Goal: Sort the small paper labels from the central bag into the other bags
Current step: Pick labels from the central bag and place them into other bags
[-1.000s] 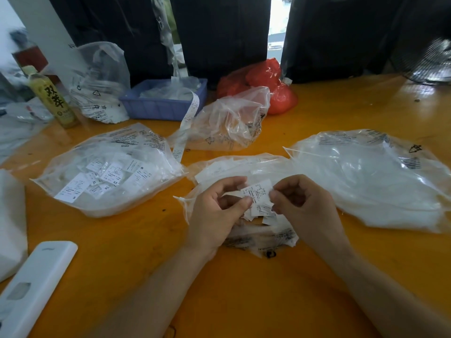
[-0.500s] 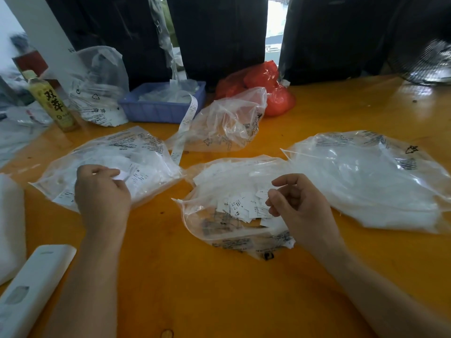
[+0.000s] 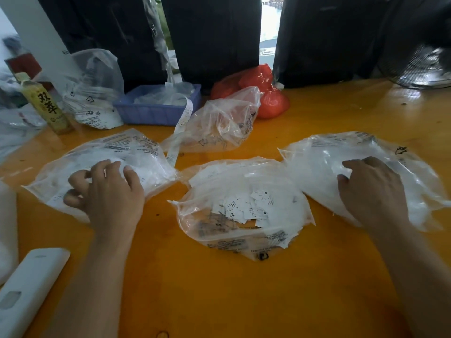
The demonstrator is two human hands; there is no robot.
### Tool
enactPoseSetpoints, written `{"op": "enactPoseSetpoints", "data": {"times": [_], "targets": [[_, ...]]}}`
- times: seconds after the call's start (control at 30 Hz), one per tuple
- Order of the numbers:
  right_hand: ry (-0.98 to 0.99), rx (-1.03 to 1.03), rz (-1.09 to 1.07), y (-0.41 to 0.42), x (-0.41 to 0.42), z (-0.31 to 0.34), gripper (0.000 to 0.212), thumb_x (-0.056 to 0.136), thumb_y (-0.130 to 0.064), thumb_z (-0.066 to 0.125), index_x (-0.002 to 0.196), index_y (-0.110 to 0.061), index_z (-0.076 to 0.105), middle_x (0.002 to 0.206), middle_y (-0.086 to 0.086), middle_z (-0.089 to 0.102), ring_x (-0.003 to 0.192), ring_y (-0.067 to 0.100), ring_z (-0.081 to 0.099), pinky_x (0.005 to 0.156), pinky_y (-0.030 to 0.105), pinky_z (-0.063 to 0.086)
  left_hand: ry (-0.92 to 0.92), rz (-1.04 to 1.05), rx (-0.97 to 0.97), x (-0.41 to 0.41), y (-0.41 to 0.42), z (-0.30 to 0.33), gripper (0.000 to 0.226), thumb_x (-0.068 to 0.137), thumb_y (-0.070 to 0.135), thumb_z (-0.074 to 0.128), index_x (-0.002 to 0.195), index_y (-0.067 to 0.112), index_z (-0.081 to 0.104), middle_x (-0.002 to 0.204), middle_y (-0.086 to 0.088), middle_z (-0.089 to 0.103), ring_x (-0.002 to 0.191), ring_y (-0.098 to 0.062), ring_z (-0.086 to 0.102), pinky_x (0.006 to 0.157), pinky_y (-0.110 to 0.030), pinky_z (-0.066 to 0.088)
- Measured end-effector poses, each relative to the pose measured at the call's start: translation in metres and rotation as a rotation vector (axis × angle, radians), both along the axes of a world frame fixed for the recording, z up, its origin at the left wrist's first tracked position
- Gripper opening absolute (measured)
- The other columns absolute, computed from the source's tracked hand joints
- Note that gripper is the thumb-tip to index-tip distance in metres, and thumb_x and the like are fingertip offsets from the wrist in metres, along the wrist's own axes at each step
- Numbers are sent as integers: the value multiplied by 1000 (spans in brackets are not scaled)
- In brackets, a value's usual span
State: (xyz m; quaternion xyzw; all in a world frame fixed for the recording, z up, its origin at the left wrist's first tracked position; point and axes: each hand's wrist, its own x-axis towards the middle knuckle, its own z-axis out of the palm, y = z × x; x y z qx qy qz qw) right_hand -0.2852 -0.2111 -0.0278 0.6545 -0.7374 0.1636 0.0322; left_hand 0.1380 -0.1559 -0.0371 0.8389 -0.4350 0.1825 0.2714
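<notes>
The central clear bag [image 3: 288,176] lies open on the orange table, with several small white paper labels [image 3: 246,206] printed with sizes heaped inside. My left hand [image 3: 107,193] rests with spread fingers on the left clear bag [image 3: 136,152], which holds white labels. Over on the other side, my right hand [image 3: 371,191] lies with loosely spread fingers on the right clear bag [image 3: 324,152], also full of white paper. Neither hand visibly holds a label.
A crumpled clear bag [image 3: 219,123] sits behind the central one, with a label strip [image 3: 181,128] hanging from a blue tray [image 3: 156,111]. Red bags [image 3: 271,98], a bottle [image 3: 46,106] and another bag [image 3: 95,89] stand at the back. A white device [image 3: 26,289] lies front left.
Both hands left the central bag, where they held a label together. The left went to the left bag first; the right has now moved onto the right bag.
</notes>
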Motion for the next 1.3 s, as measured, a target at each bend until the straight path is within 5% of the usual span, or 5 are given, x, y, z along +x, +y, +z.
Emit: {"op": "enactPoseSetpoints", "data": {"times": [0.2,0.33,0.6,0.8,1.3], "targets": [[62,17,-20,-3,-1,-2,36,103,-18,49,70,-10,62,65,6,61,68,31,59,68,35,45,29,-437,-199,-66,1,0,48,105,36,34,107,12,75,111,-8,71,110,-30,49,82,-35,23],[-153,-195,32,0,3,0,30,103,-18,52,82,-8,70,70,1,65,64,21,51,68,31,39,201,-850,-210,-106,9,-4,43,106,27,37,104,8,75,101,0,72,100,-13,64,93,-21,41],[-1435,31,499,27,50,5,26,101,-20,57,82,-12,72,78,12,66,60,22,42,53,31,33,954,-1077,50,-128,19,-9,31,107,39,49,131,27,65,116,13,75,98,-14,72,83,-26,60],[-1248,264,710,52,82,-2,31,103,-28,54,85,-13,73,67,-2,65,55,12,46,53,18,41,1238,-1065,142,-137,19,-11,66,86,66,64,143,35,56,122,14,75,105,-14,75,88,-31,61],[-944,142,623,53,93,-15,9,96,-36,67,89,-34,70,75,-9,72,54,2,53,51,19,44,1364,-892,-29,-135,17,-16,7,96,25,76,90,25,80,84,-5,76,75,-16,70,68,-29,57]]}}
